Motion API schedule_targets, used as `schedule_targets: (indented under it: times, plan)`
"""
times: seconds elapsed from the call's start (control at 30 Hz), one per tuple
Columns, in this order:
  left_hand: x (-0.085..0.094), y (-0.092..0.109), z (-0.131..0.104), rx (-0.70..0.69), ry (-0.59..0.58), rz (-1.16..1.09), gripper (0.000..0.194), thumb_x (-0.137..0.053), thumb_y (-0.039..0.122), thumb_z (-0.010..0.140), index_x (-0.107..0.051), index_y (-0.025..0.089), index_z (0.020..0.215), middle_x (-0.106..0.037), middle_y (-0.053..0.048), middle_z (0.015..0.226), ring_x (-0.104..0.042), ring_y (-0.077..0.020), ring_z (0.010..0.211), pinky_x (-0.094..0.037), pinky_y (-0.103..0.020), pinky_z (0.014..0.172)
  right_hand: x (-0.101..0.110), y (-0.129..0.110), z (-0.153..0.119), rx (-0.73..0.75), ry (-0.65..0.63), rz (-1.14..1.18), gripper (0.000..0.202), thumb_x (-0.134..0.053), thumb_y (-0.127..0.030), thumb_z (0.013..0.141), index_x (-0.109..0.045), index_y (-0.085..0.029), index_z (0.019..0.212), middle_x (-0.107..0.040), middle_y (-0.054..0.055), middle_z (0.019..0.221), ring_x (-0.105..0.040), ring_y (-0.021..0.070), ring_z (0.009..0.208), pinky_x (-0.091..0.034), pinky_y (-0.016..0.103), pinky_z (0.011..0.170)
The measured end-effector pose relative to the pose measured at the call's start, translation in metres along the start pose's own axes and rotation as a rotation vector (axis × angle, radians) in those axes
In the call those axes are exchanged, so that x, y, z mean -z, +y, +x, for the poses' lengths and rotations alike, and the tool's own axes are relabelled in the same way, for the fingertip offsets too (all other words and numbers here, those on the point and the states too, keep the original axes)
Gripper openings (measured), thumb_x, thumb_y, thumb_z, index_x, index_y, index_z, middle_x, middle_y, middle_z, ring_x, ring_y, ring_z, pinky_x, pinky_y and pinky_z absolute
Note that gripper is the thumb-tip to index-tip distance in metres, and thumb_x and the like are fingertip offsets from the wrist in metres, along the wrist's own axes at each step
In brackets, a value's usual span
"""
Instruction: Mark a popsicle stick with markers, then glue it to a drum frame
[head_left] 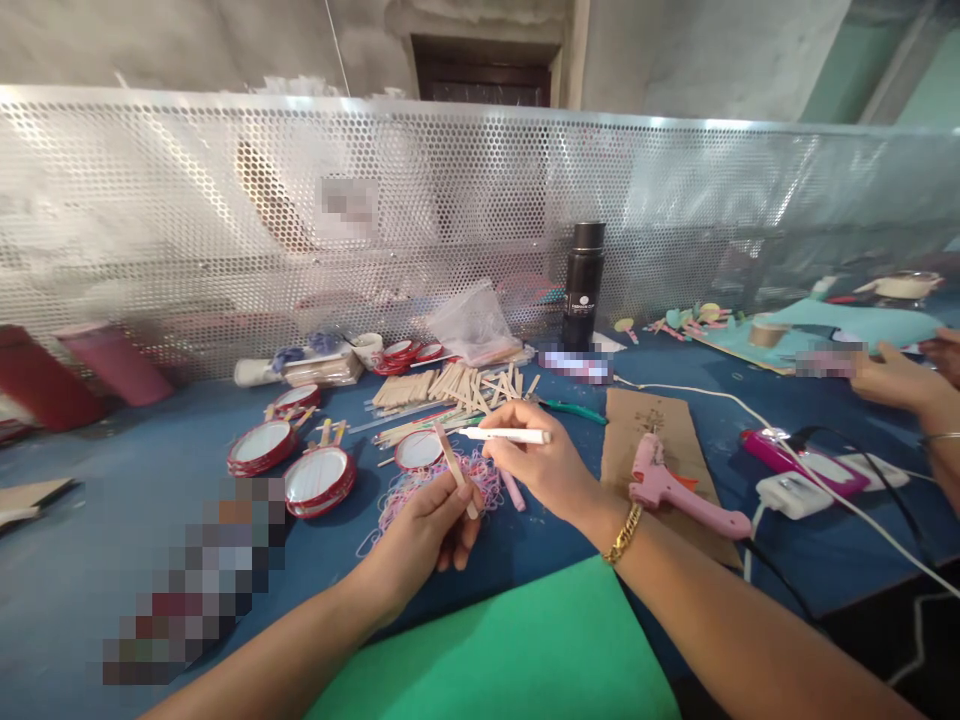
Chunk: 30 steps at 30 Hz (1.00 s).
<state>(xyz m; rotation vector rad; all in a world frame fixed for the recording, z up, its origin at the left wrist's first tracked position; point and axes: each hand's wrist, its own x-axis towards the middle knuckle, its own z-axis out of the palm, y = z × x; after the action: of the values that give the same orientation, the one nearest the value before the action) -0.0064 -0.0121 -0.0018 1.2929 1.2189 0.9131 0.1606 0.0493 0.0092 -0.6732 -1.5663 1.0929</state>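
My left hand (435,525) is closed round a flat wooden stick (452,462), which stands up at a slant. A white marker (511,436) is pinched in my right hand (534,455), its tip pointing left, close to the upper part of the stick. Beneath and behind the hands lies a tangle of pink and purple cord (394,505). A small red-rimmed drum (420,450) sits just behind the stick. Beyond it is a pile of wooden sticks (465,385).
More red-rimmed drums (319,478) stand at left. At right, a pink glue gun (667,488) rests on cardboard (619,430), near cables and a power strip (799,493). A black bottle (583,290) stands behind; green sheet (510,655) in front. Another person's hand (892,378) is far right.
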Motion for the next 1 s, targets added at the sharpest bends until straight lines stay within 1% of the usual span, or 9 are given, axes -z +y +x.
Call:
schedule_targets:
  times: [0.07, 0.17, 0.23, 0.33, 0.43, 0.57, 0.7, 0.83, 1.0]
  plan:
    - [0.000, 0.001, 0.000, 0.005, -0.003, -0.001, 0.038, -0.055, 0.057, 0.089, -0.055, 0.019, 0.081, -0.054, 0.006, 0.053, -0.046, -0.0062, 0.039, -0.028, -0.016, 0.038, 0.000, -0.001, 0.000, -0.007, 0.010, -0.029, 0.003, -0.062, -0.022, 0.081, -0.060, -0.020, 0.081, -0.063, -0.001, 0.070, -0.055, 0.0123, 0.060, -0.043, 0.024, 0.057]
    - [0.000, 0.001, 0.000, 0.008, -0.015, 0.010, 0.039, -0.055, 0.057, 0.088, -0.055, 0.019, 0.081, -0.055, 0.006, 0.053, -0.047, -0.0064, 0.039, -0.029, -0.017, 0.038, -0.001, -0.003, -0.001, 0.024, 0.002, -0.102, 0.018, -0.059, -0.028, 0.086, -0.054, -0.020, 0.071, -0.059, -0.002, 0.060, -0.052, 0.0119, 0.055, -0.041, 0.024, 0.055]
    - [0.000, 0.001, 0.000, 0.010, -0.017, 0.019, 0.041, -0.055, 0.059, 0.088, -0.056, 0.019, 0.081, -0.055, 0.006, 0.053, -0.047, -0.0064, 0.039, -0.029, -0.017, 0.038, -0.001, -0.003, -0.002, 0.047, 0.007, -0.149, 0.023, -0.057, -0.030, 0.089, -0.053, -0.020, 0.068, -0.056, -0.003, 0.058, -0.049, 0.0113, 0.053, -0.039, 0.024, 0.053]
    - [-0.001, 0.001, 0.000, 0.018, -0.014, 0.023, 0.042, -0.056, 0.060, 0.087, -0.056, 0.019, 0.081, -0.056, 0.005, 0.054, -0.048, -0.0065, 0.040, -0.029, -0.017, 0.039, -0.003, -0.002, -0.002, 0.041, 0.033, -0.192, 0.019, -0.057, -0.028, 0.088, -0.056, -0.020, 0.071, -0.055, -0.004, 0.060, -0.047, 0.0106, 0.052, -0.035, 0.023, 0.052]
    - [-0.002, 0.000, -0.001, 0.022, -0.023, 0.020, 0.042, -0.056, 0.061, 0.086, -0.055, 0.019, 0.082, -0.056, 0.005, 0.054, -0.048, -0.0065, 0.039, -0.028, -0.017, 0.038, -0.005, 0.002, -0.003, 0.018, 0.025, -0.210, 0.016, -0.059, -0.030, 0.088, -0.056, -0.020, 0.074, -0.057, -0.004, 0.061, -0.048, 0.0110, 0.053, -0.035, 0.024, 0.052]
    - [-0.001, -0.001, 0.000, 0.010, -0.016, 0.027, 0.042, -0.056, 0.061, 0.086, -0.055, 0.019, 0.080, -0.055, 0.006, 0.053, -0.046, -0.0068, 0.038, -0.028, -0.017, 0.038, -0.004, 0.002, -0.002, 0.021, -0.008, -0.230, 0.019, -0.059, -0.030, 0.087, -0.056, -0.021, 0.071, -0.057, -0.003, 0.060, -0.049, 0.0117, 0.054, -0.036, 0.024, 0.053]
    - [0.000, -0.003, 0.002, 0.005, -0.002, 0.036, 0.041, -0.055, 0.060, 0.087, -0.056, 0.019, 0.079, -0.055, 0.005, 0.054, -0.047, -0.0078, 0.039, -0.029, -0.018, 0.038, -0.002, -0.001, -0.001, 0.032, 0.031, -0.226, 0.019, -0.058, -0.027, 0.087, -0.054, -0.021, 0.069, -0.053, -0.004, 0.056, -0.047, 0.0117, 0.052, -0.035, 0.024, 0.051]
    - [0.003, -0.007, 0.005, -0.003, -0.033, 0.037, 0.040, -0.053, 0.059, 0.089, -0.055, 0.020, 0.080, -0.055, 0.005, 0.054, -0.047, -0.0078, 0.038, -0.028, -0.018, 0.036, -0.003, 0.004, 0.000, 0.043, 0.002, -0.236, 0.020, -0.060, -0.033, 0.087, -0.056, -0.021, 0.073, -0.059, -0.002, 0.062, -0.051, 0.0121, 0.055, -0.038, 0.024, 0.054]
    - [0.005, -0.013, 0.007, -0.013, -0.020, 0.041, 0.038, -0.051, 0.056, 0.091, -0.054, 0.020, 0.082, -0.056, 0.006, 0.055, -0.048, -0.0071, 0.038, -0.027, -0.017, 0.035, -0.004, 0.013, 0.001, 0.024, -0.007, -0.244, 0.021, -0.060, -0.036, 0.088, -0.053, -0.021, 0.074, -0.060, -0.003, 0.063, -0.053, 0.0116, 0.055, -0.038, 0.023, 0.052]
